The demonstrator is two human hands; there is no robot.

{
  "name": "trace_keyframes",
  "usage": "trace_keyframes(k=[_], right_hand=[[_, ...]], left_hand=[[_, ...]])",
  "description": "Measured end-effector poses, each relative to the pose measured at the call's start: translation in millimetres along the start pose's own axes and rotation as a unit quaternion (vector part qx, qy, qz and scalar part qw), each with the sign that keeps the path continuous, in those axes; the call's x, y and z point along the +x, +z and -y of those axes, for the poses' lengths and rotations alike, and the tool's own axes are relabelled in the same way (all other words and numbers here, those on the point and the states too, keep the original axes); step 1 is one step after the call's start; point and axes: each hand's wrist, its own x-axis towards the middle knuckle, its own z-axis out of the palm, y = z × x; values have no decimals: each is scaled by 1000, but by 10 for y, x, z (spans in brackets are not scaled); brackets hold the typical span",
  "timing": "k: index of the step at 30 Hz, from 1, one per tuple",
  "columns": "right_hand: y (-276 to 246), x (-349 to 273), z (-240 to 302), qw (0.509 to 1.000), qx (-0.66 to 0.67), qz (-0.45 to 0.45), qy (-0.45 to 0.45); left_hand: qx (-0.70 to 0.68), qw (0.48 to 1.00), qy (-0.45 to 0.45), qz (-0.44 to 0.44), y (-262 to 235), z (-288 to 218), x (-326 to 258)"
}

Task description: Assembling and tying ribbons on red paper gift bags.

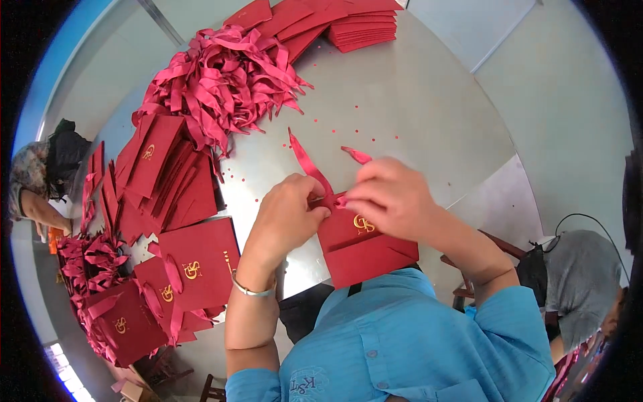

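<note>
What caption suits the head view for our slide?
Both hands, left hand and right hand, thread a red ribbon on a red envelope at a metal table.

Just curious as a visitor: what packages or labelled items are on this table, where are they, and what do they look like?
Folded bag: under both hands, dark red, gold emblem.
Finished bags: table's left, dark red, gold emblems, ribbons.
Flat bag stack: upper left, dark red.
Far stack: table's top, red.
</note>
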Motion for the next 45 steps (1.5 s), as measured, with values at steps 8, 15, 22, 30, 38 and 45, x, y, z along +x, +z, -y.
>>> trace_keyframes(k=[8, 15, 22, 30, 38, 45], right_hand=[[131, 19, 149, 994, -28, 76, 69], [66, 108, 143, 971, 25, 176, 158], [68, 148, 47, 963, 77, 201, 163], [-6, 140, -47, 914, 229, 262, 206], [-59, 103, -34, 945, 181, 168, 214], [-390, -134, -161, 860, 166, 95, 473]], left_hand=[[-2, 1000, 6, 11, -14, 51, 25], [-5, 1000, 14, -3, 11, 71, 24], [-60, 998, 2, 30, 9, 49, 45], [-28, 998, 59, -7, 64, 109, 35], [8, 999, 46, -10, 40, 90, 44], [7, 1000, 15, -8, -43, 5, -5]])
